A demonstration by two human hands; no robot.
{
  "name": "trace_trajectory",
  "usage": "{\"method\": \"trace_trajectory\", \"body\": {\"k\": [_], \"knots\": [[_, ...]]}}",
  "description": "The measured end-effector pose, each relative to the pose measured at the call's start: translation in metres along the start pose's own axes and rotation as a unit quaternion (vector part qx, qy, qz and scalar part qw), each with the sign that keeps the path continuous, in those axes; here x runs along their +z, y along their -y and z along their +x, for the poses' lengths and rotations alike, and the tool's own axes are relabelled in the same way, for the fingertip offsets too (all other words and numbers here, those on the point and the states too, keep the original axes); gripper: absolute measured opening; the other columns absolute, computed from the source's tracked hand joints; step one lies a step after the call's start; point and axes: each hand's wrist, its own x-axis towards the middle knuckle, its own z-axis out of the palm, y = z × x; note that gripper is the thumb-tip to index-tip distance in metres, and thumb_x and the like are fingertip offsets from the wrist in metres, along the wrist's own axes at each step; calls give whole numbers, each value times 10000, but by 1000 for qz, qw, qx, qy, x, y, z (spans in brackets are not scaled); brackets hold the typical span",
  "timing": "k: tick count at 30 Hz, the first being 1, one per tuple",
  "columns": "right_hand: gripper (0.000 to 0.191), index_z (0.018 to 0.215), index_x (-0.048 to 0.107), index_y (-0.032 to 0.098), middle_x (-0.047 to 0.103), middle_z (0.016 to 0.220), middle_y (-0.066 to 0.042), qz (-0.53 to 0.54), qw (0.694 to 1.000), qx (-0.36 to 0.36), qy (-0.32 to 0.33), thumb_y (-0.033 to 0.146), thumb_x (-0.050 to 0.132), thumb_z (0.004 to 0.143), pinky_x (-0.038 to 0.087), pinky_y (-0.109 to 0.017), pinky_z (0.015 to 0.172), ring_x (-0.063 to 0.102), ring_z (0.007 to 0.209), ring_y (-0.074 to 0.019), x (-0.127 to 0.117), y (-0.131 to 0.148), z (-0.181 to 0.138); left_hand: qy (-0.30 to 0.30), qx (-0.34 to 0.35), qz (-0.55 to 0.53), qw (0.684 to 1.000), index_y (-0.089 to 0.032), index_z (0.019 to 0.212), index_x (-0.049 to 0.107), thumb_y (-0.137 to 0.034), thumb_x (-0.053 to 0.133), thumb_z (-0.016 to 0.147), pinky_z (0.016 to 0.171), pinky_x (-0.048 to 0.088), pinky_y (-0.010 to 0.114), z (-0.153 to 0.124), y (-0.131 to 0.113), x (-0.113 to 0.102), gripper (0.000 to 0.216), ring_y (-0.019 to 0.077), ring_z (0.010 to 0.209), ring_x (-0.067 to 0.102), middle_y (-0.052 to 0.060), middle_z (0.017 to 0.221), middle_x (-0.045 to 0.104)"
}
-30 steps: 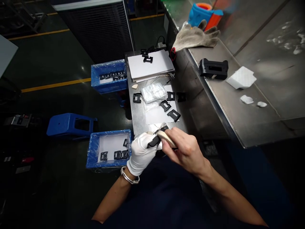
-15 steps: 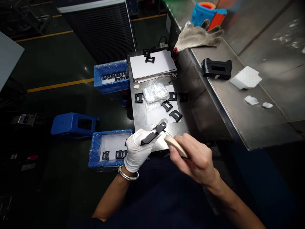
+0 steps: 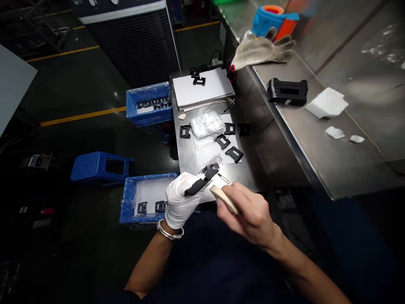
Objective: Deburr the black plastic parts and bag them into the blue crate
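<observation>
In a white glove, my left hand (image 3: 182, 200) is closed round a black plastic part (image 3: 202, 179), held tilted above the near end of the metal table (image 3: 186, 158). My bare right hand (image 3: 249, 211) pinches a flat cream-coloured pad (image 3: 224, 198) between thumb and fingers. The pad's tip is close to the lower edge of the black part; whether they touch I cannot tell. Beyond my hands, several black plastic frames (image 3: 234, 154) lie on white paper around a stack of clear plastic bags (image 3: 207, 124).
Blue bins (image 3: 148, 116) with black parts stand left of the table, near a blue stool (image 3: 91, 166). A paper stack (image 3: 202, 90) lies at the far end. On the right-hand metal bench (image 3: 319, 147) are a work glove (image 3: 261, 52), a black housing (image 3: 287, 91) and white scraps (image 3: 334, 132).
My right hand has moved left with the pad, closer to the black part. The left hand keeps its grip and has barely shifted.
</observation>
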Motion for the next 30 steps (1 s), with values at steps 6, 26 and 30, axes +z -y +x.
{"method": "trace_trajectory", "body": {"k": [6, 26, 30], "knots": [[203, 1082, 581, 139, 532, 748, -3, -39, 997, -36, -47, 86, 624, 891, 357, -273, 529, 454, 587, -117, 0, 7, 11, 14, 53, 3, 999, -188, 957, 708, -126, 764, 820, 692, 587, 308, -6, 4, -3, 160, 178, 805, 717, 26, 890, 755], [151, 999, 663, 167, 653, 826, -36, 83, 978, 193, 18, 278, 595, 925, 444, -267, 640, 577, 691, -154, 39, -79, -44, -24, -31, -21, 999, -185, 814, 693, -130, 840, 743, 629, 581, 286, -25, 25, 4, 172, 165, 718, 713, 19, 790, 745], [322, 1027, 685, 124, 717, 891, -93, 23, 882, 459, 99, 391, 541, 918, 476, -304, 759, 632, 804, -216, 79, -179, -80, -37, -47, -75, 995, -188, 828, 704, -66, 841, 718, 630, 602, 291, -29, 23, 8, 214, 176, 747, 733, 27, 829, 763]]}}
